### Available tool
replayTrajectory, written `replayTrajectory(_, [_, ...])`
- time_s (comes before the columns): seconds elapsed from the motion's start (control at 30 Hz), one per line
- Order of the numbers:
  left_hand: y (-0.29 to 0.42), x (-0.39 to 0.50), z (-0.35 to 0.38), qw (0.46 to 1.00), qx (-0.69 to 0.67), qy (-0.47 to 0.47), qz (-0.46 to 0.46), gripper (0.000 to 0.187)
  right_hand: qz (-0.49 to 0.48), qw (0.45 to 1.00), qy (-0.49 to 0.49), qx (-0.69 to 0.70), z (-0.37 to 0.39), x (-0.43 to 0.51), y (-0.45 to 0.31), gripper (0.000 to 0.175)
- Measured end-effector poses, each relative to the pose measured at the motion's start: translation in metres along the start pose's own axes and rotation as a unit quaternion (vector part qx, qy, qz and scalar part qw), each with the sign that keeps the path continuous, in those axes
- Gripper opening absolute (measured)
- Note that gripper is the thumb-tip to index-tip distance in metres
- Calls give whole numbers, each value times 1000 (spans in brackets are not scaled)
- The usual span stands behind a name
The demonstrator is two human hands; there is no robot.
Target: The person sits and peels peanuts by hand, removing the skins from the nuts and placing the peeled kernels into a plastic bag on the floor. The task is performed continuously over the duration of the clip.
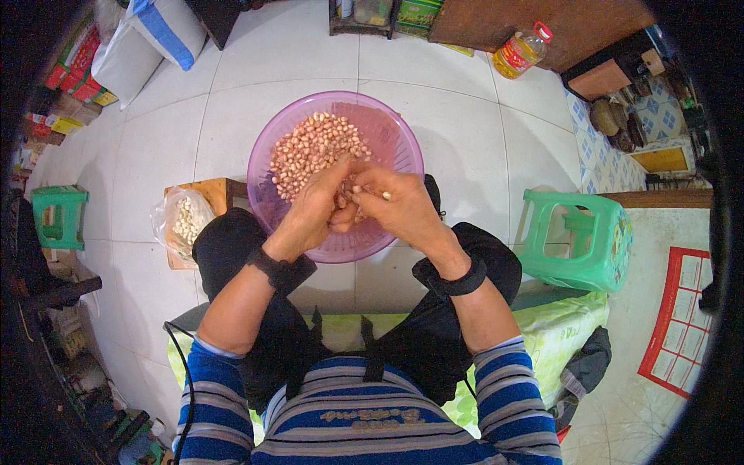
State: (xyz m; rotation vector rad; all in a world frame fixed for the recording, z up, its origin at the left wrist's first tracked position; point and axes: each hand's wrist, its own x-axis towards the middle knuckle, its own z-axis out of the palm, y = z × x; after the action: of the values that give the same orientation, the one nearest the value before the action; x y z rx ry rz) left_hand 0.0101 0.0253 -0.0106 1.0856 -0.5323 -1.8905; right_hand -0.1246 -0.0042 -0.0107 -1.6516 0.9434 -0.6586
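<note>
A pink-purple plastic basin [411, 148] sits before me, with many reddish-skinned peanut kernels [314, 139] heaped on its left side. Over its near half, my left hand [317, 206] is cupped with a few peanuts [343, 200] in its curled fingers. My right hand [401, 206] meets it there, its thumb and fingertips closed on a peanut at the left palm. One pale, skinless peanut kernel [386, 196] shows against the fingers of the right hand. The fingers partly hide what lies between the two hands.
Left of my knee, a clear plastic bag [186, 224] of pale kernels rests on a wooden stool [218, 195]. Green plastic stools stand at right [572, 238] and far left [58, 218]. An oil bottle [520, 51] and white sacks [131, 55] stand farther off on the tiled floor [459, 122].
</note>
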Motion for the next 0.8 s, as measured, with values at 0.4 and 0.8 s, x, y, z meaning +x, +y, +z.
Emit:
replayTrajectory(0.4, [7,0,-7,1000,9,-18,-12,13,-9,999,42,-7,-5,1,-5,13])
replayTrajectory(0.8, [10,-2,-5,999,37,-27,-6,7,-24,999,19,-22,-18,1,0,10])
